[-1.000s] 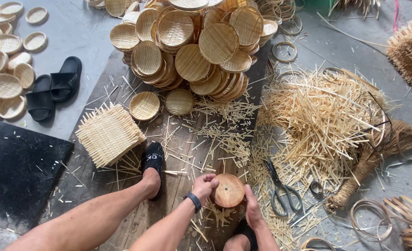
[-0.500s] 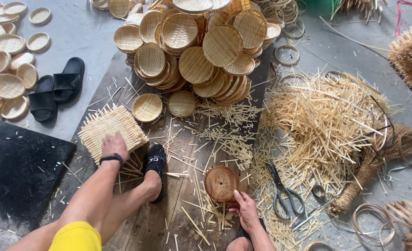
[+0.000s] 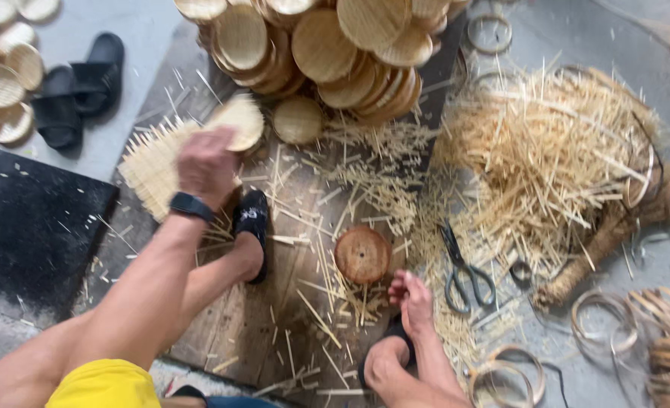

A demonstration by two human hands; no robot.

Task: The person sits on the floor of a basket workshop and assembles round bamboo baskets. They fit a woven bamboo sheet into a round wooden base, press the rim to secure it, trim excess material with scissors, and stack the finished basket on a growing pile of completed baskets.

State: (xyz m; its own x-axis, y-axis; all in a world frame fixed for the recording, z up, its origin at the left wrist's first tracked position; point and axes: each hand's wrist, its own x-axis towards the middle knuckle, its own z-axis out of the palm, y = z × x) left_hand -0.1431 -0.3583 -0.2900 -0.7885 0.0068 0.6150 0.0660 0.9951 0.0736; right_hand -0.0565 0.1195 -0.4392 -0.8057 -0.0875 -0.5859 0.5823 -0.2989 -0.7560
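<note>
Woven square mat lay on the floor at ten o'clock, directly under the left hand, which rested on it, blurred, grip not discernible. Round wooden block stood at twelve o'clock of the right hand, fingers loosely curled, empty.

Tan woven mat; black sandals; brown block.

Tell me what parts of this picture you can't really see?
- Left hand: blurred in the head view, so its fingers and grip on the woven mat are unclear.
- Mat: partly hidden under that hand.
- Basket pile: cut off by the top edge.
- Right hand: fingers curled, palm hidden.
- Rings: cut off by the bottom edge.
</note>
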